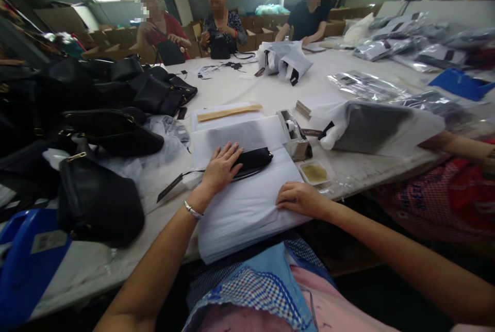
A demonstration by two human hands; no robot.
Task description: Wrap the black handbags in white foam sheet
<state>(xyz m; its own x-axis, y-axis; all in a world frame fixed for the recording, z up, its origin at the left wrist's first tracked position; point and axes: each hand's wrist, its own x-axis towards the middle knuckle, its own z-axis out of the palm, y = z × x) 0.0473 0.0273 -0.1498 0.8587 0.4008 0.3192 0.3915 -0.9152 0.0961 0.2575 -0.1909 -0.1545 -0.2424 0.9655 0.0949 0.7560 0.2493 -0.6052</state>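
Observation:
My left hand [222, 168] lies flat with its fingers stretched out, pressing on the left part of a black bag [255, 159]. The bag rests on a stack of white tissue paper [240, 223], and a greyish sheet [240, 136] spreads behind it. From the bag's left side a cord leads to a dark hang tag [170, 187]. At the right edge of the stack my right hand [299, 200] has its fingers curled together on the tissue paper.
Black handbags [100, 193] pile up at left above a blue bin [31, 265]. A tape dispenser [296, 138] and a dish with a yellowish pad [314, 172] stand at right. A neighbour's arm [456, 144] reaches to a paper-wrapped bag [379, 126]. Several people work opposite.

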